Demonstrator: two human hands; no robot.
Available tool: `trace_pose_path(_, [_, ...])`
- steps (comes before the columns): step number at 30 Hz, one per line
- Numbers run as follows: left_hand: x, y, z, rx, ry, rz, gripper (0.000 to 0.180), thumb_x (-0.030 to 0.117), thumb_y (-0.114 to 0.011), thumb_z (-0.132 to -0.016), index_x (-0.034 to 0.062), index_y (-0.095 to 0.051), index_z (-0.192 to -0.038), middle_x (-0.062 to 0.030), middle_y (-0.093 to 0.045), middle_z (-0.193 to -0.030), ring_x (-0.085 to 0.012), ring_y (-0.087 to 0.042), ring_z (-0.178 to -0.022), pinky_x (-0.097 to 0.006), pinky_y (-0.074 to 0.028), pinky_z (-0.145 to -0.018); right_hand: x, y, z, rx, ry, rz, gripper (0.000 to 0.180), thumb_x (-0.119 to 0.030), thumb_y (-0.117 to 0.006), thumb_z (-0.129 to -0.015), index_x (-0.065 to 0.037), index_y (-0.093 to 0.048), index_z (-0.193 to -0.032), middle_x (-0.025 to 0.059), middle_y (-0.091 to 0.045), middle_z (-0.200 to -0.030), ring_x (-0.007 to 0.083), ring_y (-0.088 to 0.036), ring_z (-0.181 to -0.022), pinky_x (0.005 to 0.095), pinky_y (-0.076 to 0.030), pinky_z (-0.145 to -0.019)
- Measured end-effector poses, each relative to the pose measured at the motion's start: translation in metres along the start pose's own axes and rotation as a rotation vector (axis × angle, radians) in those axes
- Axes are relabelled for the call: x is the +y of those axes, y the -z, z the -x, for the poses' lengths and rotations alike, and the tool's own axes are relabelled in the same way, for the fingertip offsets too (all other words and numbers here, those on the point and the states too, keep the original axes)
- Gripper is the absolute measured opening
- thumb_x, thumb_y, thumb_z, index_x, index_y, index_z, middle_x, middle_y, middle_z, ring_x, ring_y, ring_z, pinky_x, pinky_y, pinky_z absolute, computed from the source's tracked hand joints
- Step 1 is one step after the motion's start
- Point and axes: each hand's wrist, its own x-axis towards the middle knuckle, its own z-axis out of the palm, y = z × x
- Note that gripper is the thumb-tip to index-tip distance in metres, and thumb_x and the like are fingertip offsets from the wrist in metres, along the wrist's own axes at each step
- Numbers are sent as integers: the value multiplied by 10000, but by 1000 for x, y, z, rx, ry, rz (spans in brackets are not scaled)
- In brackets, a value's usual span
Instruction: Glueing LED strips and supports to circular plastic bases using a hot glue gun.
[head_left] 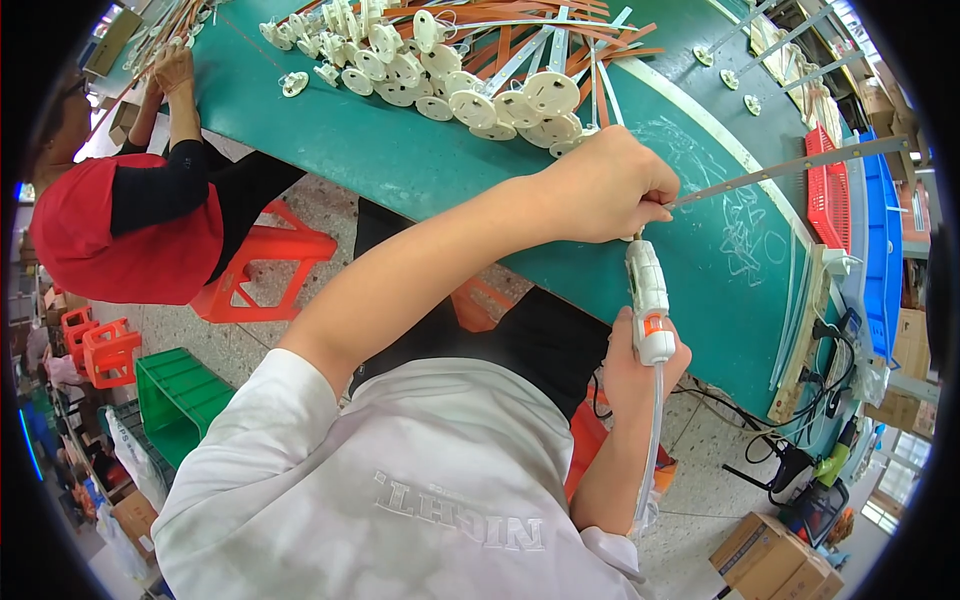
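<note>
Left hand [600,190] pinches a thin metal strip [790,167] at its near end | right hand [640,370] grips white driver tool [648,295] just below | strip likely light, springy; hold beside the joint.

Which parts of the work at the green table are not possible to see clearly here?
Head view only:
- Tool tip: the white tool meets the metal strip under the left hand.
- Right hand grip: fingers wrap behind the tool.
- White discs: details too small.
</note>
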Motion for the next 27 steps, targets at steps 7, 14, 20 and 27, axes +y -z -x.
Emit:
trace_pose_path(7, [0,0,0,-4,7,15,121,83,-771,-801,1,-685,-777,-126,-666,-656,-284,-668,-616,-348,-511,-585,-1,0,0,2,10,-21,206,-57,-702,-826,30,-569,-695,130,-518,-599,260,-483,-496,390,-371,-484])
trace_pose_path(14, [0,1,-1,-6,18,15,157,90,-780,-798,-1,-658,-758,-128,-626,-623,-286,-622,-568,-344,-489,-562,-4,3,-1,-10,37,-13,168,-50,-703,-803,29,-587,-712,133,-528,-628,267,-493,-524,393,-379,-500])
trace_pose_path(20, [0,0,-2,-2,-16,-16,171,96,-787,-801,-4,-652,-767,-124,-622,-624,-268,-609,-555,-329,-482,-545,-3,6,0,-8,76,-27,139,-44,-699,-793,22,-597,-726,127,-522,-624,270,-485,-524,392,-369,-498])
trace_pose_path(27, [0,0,-1,1,-12,-18,159,96,-791,-806,-5,-669,-794,-126,-633,-638,-257,-618,-560,-318,-490,-552,-2,5,-3,-34,115,74,182,-54,-690,-865,33,-594,-738,78,-602,-610,113,-537,-529,303,-417,-511])
